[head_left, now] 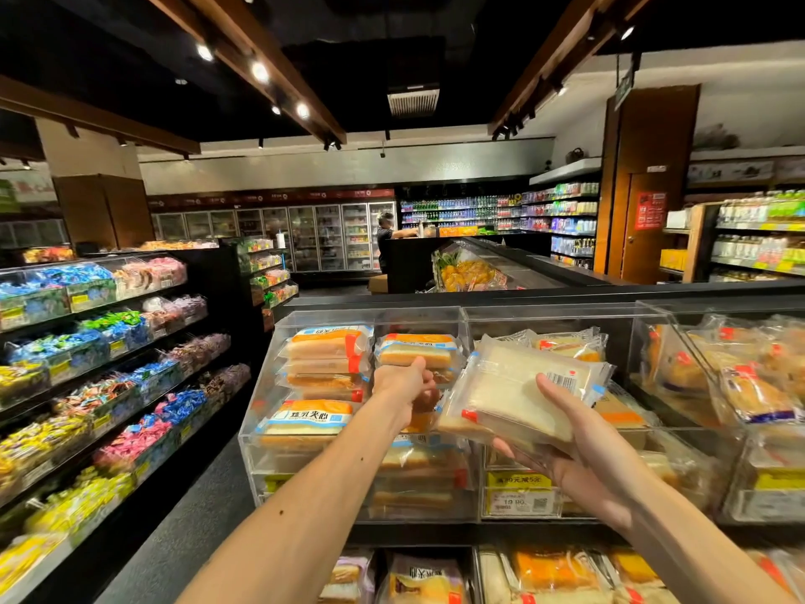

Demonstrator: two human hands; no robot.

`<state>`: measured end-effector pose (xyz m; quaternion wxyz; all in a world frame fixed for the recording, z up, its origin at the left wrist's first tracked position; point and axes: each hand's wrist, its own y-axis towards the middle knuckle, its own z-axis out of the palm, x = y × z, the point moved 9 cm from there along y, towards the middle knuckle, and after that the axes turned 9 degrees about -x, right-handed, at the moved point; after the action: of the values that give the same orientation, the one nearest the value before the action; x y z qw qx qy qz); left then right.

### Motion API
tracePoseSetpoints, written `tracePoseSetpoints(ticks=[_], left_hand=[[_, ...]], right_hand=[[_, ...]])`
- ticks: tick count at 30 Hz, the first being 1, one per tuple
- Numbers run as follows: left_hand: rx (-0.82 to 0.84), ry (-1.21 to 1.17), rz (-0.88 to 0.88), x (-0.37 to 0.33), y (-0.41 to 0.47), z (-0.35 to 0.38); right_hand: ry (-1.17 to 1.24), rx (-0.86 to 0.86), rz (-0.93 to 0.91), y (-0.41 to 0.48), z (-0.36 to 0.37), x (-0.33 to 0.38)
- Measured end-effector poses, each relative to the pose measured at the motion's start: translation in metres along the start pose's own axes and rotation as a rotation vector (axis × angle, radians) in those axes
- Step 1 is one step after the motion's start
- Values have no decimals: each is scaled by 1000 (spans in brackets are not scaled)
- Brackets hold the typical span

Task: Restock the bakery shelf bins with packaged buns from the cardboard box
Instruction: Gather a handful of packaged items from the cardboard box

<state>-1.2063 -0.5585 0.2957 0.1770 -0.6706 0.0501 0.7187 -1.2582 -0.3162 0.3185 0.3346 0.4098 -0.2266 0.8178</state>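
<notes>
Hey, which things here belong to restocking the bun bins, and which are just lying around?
Job: white pack, stacked packs, bins.
Just around: candy shelves, drink shelves, price tag, person.

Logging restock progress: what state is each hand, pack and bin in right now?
left hand: in the left bin, fingers curled; grip unclear.
right hand: holds the white pack from below, thumb on top.
white pack: sealed, tilted, not yet in a bin.
left bin: partly filled with stacked packs.
</notes>
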Motion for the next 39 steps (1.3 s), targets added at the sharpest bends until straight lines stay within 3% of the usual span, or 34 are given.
tracePoseSetpoints(ticks=[5,10,15,18,21,23,28,31,33,35,39], left_hand=[[111,-74,-65,-1,-13,1],[78,144,139,-14,-23,-9],[27,366,783,-67,-80,-23],[200,481,1282,-77,-142,-16],[296,807,1739,-57,-176,0],[279,888,1823,-52,-178,0],[254,883,1851,-50,-174,-14],[246,758,1720,-57,-168,-27],[95,684,1593,-69,-161,-40],[-24,648,1356,-75,-144,-52],[47,143,431,-48,-91,-68]], right_hand=[[0,-5,-3,0,1,0],[-1,14,-8,2,5,-1],[-9,30,-2,8,9,-6],[-97,56,-26,10,15,-8],[-159,92,-47,10,27,-11],[-160,100,-40,9,34,-15],[-109,134,1,6,40,-19],[-81,98,-15,8,35,-13],[-77,51,-25,11,29,-11],[-67,-8,-26,16,18,-9],[-38,-65,-41,18,2,-1]])
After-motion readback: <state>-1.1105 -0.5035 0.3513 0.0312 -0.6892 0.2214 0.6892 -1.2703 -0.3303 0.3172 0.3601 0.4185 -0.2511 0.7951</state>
